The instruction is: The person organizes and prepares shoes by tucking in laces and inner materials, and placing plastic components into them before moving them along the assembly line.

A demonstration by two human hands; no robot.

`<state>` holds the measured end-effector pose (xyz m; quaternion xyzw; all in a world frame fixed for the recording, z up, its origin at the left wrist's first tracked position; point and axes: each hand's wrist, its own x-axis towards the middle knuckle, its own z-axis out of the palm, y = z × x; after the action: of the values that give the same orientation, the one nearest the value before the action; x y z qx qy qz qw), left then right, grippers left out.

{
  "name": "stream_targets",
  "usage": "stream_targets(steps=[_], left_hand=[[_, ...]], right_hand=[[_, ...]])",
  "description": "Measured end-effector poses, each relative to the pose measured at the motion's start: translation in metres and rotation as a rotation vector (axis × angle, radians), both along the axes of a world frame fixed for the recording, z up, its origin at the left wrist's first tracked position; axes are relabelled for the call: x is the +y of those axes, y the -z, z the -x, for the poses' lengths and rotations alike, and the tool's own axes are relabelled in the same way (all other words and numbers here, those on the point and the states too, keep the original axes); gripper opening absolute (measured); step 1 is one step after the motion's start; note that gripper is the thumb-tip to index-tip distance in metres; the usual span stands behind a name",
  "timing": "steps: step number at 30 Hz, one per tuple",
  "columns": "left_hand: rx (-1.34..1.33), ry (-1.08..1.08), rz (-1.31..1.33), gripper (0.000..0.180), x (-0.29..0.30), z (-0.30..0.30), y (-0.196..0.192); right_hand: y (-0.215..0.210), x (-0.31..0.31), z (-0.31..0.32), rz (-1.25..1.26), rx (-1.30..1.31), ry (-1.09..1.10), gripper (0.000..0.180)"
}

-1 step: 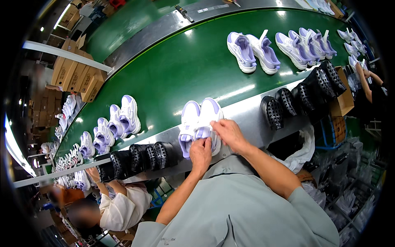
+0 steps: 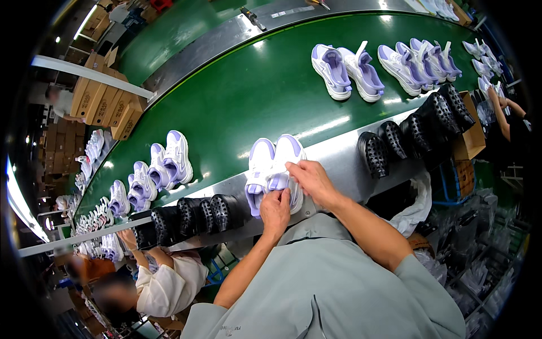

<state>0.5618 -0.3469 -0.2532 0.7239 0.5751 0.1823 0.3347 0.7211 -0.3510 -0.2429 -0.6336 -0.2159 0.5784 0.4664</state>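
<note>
Two white and lavender sneakers lie side by side in front of me, toes pointing away: a left sneaker (image 2: 260, 164) and a right sneaker (image 2: 287, 148). My left hand (image 2: 275, 211) is closed at the collar of the right sneaker, thumb and fingers pinched around its tongue. Over the lacing of that same sneaker, my right hand (image 2: 310, 179) has its thumb and forefinger pressed together. What lies between those fingertips is too small to make out. The left sneaker is untouched.
Black perforated shoe forms (image 2: 226, 212) line the metal ledge (image 2: 330, 152) left and right. More sneakers (image 2: 332, 70) stand on the green conveyor belt (image 2: 243, 96). A co-worker in a white shirt (image 2: 172, 285) works at my left; another person's arms (image 2: 501, 110) show far right. Cartons (image 2: 101, 101) are stacked far left.
My right hand has shifted slightly left and up along the lacing of the right sneaker. The left hand and both sneakers keep their places.
</note>
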Motion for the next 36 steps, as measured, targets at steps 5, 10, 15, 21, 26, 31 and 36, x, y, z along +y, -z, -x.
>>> stream_targets(steps=[5, 10, 15, 21, 26, 31, 36], left_hand=[[-0.090, -0.070, 0.104, 0.035, 0.002, 0.006, 0.014], [-0.271, -0.243, 0.250, 0.034, -0.003, 0.002, 0.007], [-0.340, -0.306, 0.302, 0.034, -0.006, -0.001, 0.007], [-0.333, -0.308, 0.329, 0.033, -0.006, 0.001, 0.013], [-0.316, -0.277, 0.316, 0.034, -0.004, 0.001, 0.014], [-0.164, -0.056, 0.106, 0.030, -0.005, 0.001, 0.013], [0.025, 0.106, -0.235, 0.024, -0.005, 0.013, -0.013]], right_hand=[[-0.002, 0.014, -0.006, 0.076, 0.234, -0.050, 0.019], [0.009, -0.009, -0.006, 0.198, 0.287, -0.001, 0.015], [0.019, -0.020, 0.005, 0.189, 0.250, 0.040, 0.018], [0.033, -0.025, 0.009, 0.173, 0.156, -0.003, 0.017], [0.051, -0.027, 0.009, 0.158, -0.050, -0.093, 0.021], [0.067, -0.040, 0.000, 0.151, -0.208, -0.220, 0.022], [0.037, -0.057, -0.011, 0.027, -0.771, -0.247, 0.013]])
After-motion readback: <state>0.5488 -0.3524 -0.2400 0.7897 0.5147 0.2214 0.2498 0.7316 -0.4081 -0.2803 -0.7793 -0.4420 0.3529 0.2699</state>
